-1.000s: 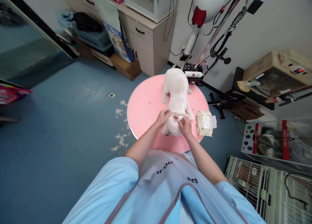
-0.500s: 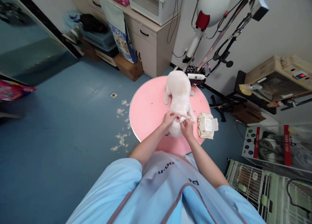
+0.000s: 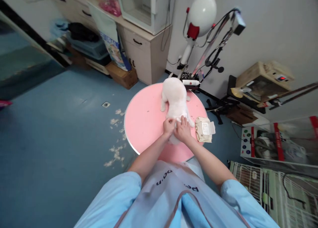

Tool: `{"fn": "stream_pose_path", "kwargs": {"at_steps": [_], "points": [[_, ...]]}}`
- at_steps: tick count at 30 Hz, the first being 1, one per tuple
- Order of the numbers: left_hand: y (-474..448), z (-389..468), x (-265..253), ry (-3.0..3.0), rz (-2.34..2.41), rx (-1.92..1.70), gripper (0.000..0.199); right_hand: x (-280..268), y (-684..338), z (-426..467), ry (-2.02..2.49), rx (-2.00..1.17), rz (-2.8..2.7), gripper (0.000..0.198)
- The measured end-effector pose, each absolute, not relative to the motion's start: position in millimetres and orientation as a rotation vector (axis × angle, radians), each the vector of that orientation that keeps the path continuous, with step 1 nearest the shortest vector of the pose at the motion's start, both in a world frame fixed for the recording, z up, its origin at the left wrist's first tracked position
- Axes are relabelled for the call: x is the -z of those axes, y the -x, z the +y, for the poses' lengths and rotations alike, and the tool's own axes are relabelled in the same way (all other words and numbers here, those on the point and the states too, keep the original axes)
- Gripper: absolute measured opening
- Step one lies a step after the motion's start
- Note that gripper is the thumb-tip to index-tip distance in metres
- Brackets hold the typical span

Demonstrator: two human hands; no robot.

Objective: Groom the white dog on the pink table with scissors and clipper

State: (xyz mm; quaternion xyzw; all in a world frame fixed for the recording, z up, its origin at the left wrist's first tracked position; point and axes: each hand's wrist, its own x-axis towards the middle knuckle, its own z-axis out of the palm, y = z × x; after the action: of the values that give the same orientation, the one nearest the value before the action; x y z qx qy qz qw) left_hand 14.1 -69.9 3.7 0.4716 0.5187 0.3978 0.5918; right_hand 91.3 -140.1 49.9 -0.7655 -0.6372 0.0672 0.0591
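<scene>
- Head view: I look down on a white animal [image 3: 175, 94], set right of centre on a round pink table [image 3: 142, 123], its body running from the far edge towards me.
- My left hand [image 3: 169, 126] touches the left side of the animal's near end, thumb and fingers bent and drawn narrow; I cannot tell whether a fold of the coat is pinched between them.
- My right hand [image 3: 183, 130] lies just beside it, fingers reaching forward over the fur; their undersides are hidden, so I cannot tell whether they close on anything.
- Between and below both hands, the animal's near end is largely covered; one far leg stands on the table at left, and a near leg stretches out at right.
- To the right of my right hand, a cream packet [image 3: 203, 130] lies near the table's right edge, its white lid [image 3: 212, 127] raised.
- Beyond the animal's far end, a white tube [image 3: 190, 82] lies on its side; above it stands a white, rounded device [image 3: 202, 14] with red fittings.
- Far left, a cardboard box [image 3: 121, 76] rests on the blue floor [image 3: 74, 132] before a pale cabinet [image 3: 139, 56].
- Near right, a wire cage [image 3: 248, 180] stands beyond my forearm.
</scene>
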Motion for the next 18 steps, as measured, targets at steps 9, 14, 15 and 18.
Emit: {"fn": "stream_pose_path", "kwargs": {"at_steps": [9,14,15,18], "points": [[-5.4,-54.6,14.6,-1.18,1.181,-0.907,0.01,-68.7,-103.3,-117.4,2.301,-0.466,-2.017,0.03],[9.9,-54.4,27.5,-1.23,1.103,-0.732,0.019,-69.9,-95.5,-112.6,2.298,-0.458,-2.074,0.028],[11.8,-54.9,28.6,-1.238,1.108,-0.719,0.02,-69.9,-92.9,-112.7,2.288,-0.442,-2.094,0.027],[11.3,-55.4,25.7,-1.247,1.163,-0.779,0.022,-70.0,-83.4,-115.1,2.284,-0.288,-2.129,0.028]]}}
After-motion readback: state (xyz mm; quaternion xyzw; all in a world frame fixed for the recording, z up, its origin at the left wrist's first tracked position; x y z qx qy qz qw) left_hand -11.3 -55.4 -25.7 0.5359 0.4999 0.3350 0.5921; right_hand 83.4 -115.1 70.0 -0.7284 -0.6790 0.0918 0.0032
